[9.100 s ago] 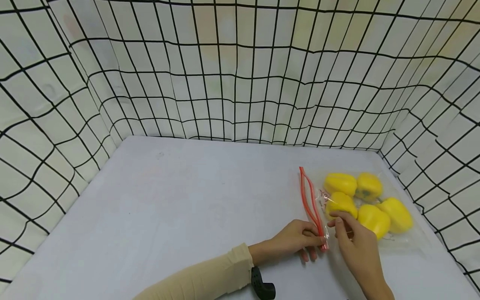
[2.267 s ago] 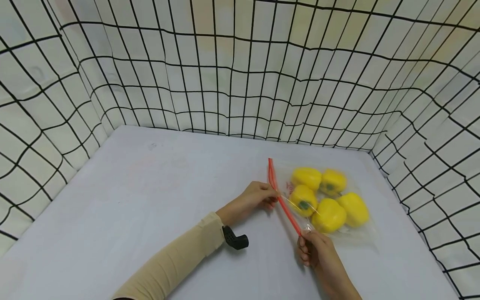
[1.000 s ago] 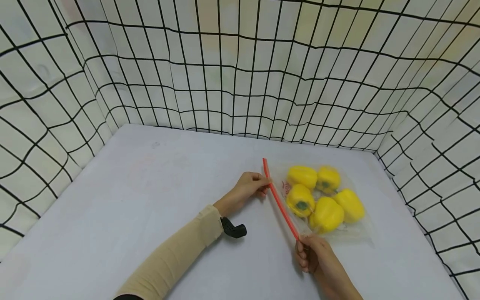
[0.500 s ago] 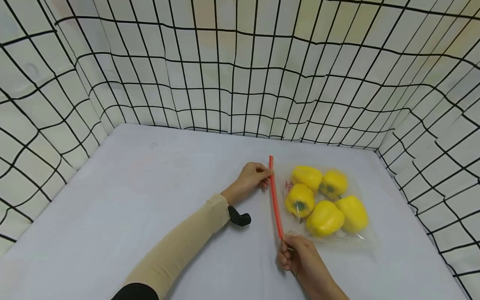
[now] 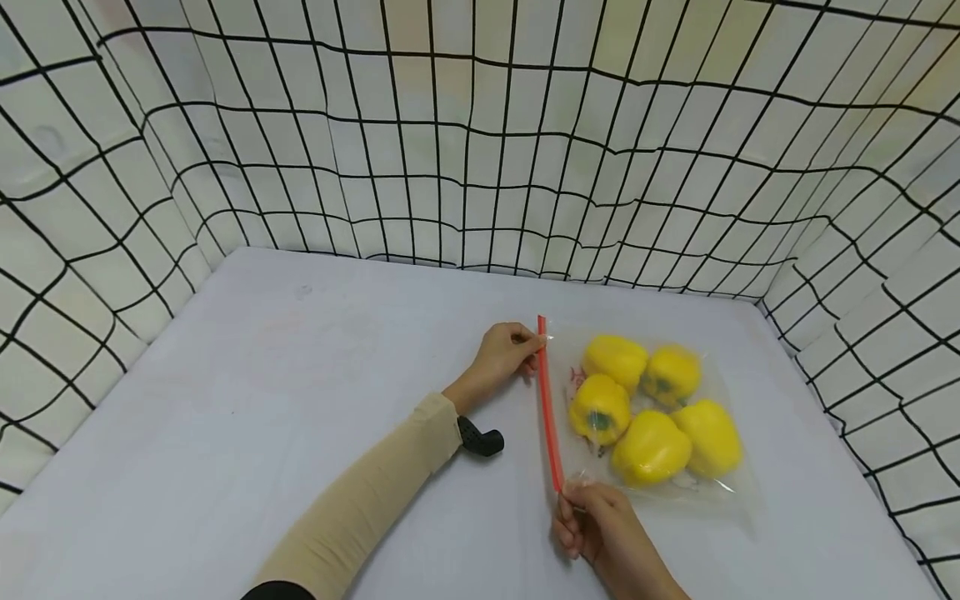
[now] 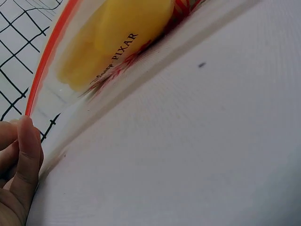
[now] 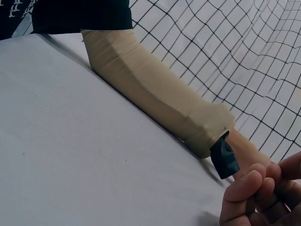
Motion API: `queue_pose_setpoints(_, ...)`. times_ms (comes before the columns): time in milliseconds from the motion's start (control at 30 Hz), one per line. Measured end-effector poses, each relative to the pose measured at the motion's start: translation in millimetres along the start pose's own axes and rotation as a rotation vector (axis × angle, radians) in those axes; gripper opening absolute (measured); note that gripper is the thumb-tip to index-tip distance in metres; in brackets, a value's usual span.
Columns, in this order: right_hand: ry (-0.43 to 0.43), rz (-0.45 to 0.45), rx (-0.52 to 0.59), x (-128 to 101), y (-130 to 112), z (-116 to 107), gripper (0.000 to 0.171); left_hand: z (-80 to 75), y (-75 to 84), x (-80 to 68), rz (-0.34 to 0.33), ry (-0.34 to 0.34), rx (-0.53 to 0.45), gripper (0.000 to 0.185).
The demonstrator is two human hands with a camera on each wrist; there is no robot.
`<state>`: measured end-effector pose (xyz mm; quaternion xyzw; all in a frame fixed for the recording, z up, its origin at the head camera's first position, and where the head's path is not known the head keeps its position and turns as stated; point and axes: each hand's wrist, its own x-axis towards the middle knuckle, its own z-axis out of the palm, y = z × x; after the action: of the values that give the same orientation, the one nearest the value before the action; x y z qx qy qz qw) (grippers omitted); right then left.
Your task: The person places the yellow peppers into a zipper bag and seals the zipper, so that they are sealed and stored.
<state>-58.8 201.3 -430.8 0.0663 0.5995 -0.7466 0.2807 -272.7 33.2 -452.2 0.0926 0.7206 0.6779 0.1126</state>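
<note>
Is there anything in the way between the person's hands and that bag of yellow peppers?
Nothing visible. The left hand pinches the far end of the bag's red zip strip, and the right hand pinches its near end. The clear bag with five yellow peppers lies flat on the grey table.

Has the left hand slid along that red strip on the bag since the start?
Yes. The left hand now pinches the red strip's far end, nearer the netted back wall; it began at the near end.

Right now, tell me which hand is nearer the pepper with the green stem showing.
Right. The right hand pinches the red zip strip below that pepper; the left hand pinches its far end.
</note>
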Motion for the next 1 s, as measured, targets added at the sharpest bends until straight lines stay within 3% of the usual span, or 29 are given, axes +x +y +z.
queue_pose_setpoints(167, -0.055, 0.005, -0.039, -3.1, 2.3, -0.7, 0.027, -1.3, -0.2, 0.6, 0.013, 0.04, 0.005, 0.021)
queue_pose_setpoints(467, -0.068, 0.003, -0.112, -4.2, 5.0, 3.3, 0.028, -9.4, -2.4, 4.9, 0.05, 0.096, 0.052, 0.021)
queue_pose_setpoints(1000, -0.066, -0.032, -0.155, -6.9, 8.5, 4.9, 0.03, -11.0, -1.7, 6.2, 0.057, 0.108, 0.089, 0.022)
